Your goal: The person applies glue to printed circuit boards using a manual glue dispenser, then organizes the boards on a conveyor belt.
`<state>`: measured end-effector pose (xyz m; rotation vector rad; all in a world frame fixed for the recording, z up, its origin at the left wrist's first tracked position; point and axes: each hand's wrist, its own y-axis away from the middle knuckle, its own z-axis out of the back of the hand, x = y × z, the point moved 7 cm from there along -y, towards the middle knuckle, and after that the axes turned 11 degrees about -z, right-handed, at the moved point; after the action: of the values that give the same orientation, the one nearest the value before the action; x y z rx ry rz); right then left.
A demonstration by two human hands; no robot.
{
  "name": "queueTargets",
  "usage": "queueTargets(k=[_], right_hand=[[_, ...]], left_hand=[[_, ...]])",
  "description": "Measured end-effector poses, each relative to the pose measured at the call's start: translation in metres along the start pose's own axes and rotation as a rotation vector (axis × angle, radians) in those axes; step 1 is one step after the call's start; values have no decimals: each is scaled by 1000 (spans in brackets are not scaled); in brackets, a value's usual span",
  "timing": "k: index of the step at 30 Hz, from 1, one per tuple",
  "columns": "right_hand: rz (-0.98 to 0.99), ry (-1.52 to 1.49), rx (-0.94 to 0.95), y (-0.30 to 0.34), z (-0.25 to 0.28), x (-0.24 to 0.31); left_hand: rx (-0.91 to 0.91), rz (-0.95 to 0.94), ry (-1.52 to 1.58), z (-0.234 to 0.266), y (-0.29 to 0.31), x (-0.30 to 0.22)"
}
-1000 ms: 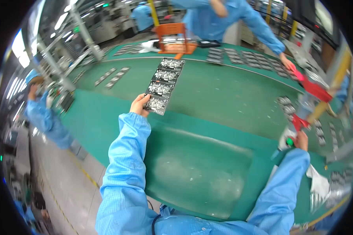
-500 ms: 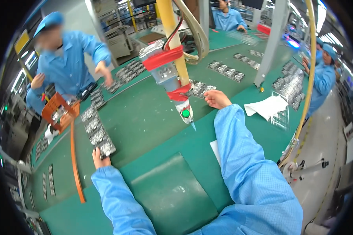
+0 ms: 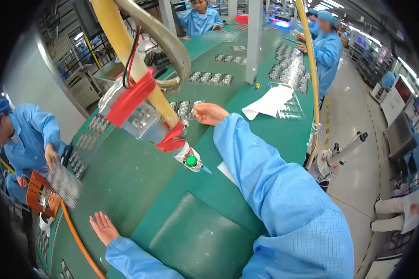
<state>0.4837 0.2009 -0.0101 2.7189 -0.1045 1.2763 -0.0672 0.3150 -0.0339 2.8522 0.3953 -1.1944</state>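
Note:
My left hand (image 3: 103, 228) lies open over the green belt (image 3: 125, 186), palm up, fingers spread, holding nothing. Farther off, my right hand (image 3: 210, 114) has its fingers curled at the right end of a clear tray of small metal parts (image 3: 184, 109), pinching its edge. Part of that tray is hidden behind a hanging nozzle device (image 3: 191, 160) with a green dot and blue tip, bound in red tape to a yellow post (image 3: 121, 37). At the left, a co-worker's hand (image 3: 51, 156) is at a motion-blurred tray of parts (image 3: 65, 183).
An orange bin (image 3: 39, 193) and orange strip (image 3: 79, 237) are at the left. More part trays (image 3: 211, 78) lie farther along the belt. A white cloth (image 3: 267, 101) rests near a grey post (image 3: 253, 46). A dark green mat (image 3: 200, 242) lies before me.
My left hand has let go of the tray it held and opened; a tray is now at the co-worker's hand. My right hand stays at its tray. The view has turned right.

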Motion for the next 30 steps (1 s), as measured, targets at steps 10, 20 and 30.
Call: queueTargets(k=[10,20,30], right_hand=[[27,83,394,-72,63,27],[-144,6,16,-132,168,22],[-25,89,-120,-102,135,30]], left_hand=[[-50,142,101,-24,-39,98],[-101,121,18,-36,-30,117],[-26,117,18,-43,-30,120]])
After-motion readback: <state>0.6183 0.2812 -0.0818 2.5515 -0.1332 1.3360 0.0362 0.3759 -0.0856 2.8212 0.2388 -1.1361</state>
